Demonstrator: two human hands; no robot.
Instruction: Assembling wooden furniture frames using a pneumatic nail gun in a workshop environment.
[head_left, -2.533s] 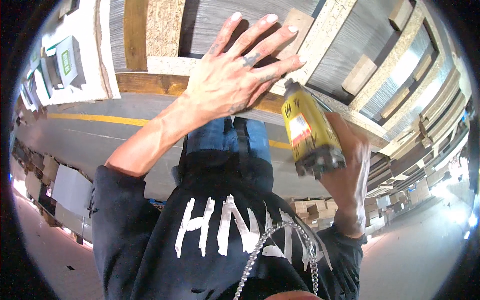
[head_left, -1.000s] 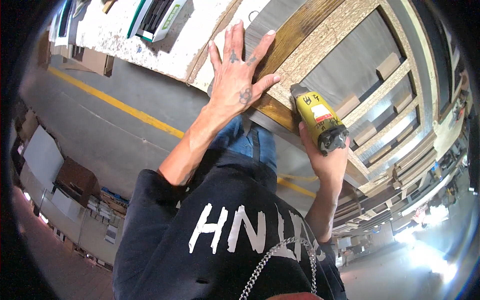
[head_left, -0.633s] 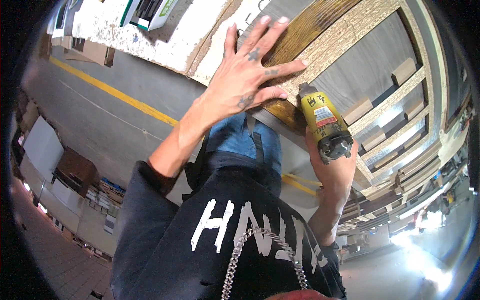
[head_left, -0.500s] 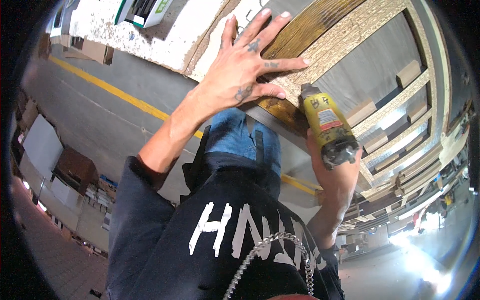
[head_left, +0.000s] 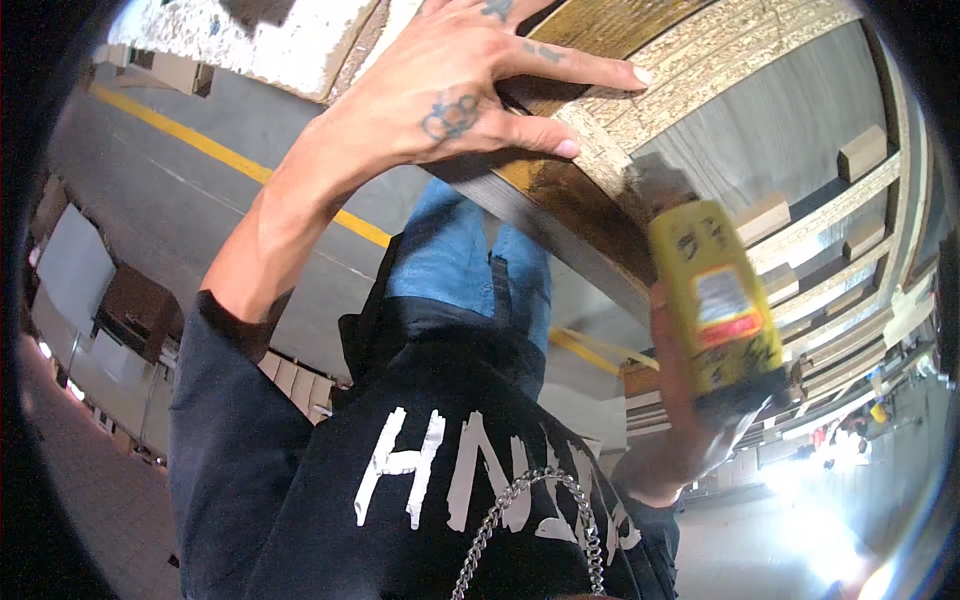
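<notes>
My left hand lies spread and flat over the corner of a wooden frame, its palm on the brown wood rail and its fingertips partly cut off at the top edge. Right of it, my right hand is closed round a yellow nail gun, whose body hides most of the fingers. The tool's dark nose is blurred and sits close to the frame's corner; whether it touches cannot be told. A raw particleboard strip runs beside the brown rail, along a grey panel.
Small wood blocks and crosswise slats line the right part of the frame. A white, paint-speckled board lies at upper left. Below, the grey floor carries a yellow line. A brown cabinet stands at far left.
The nail gun and my right hand have moved right and downward in the picture. My left hand stays spread on the frame, now higher and larger in view as the view shifted.
</notes>
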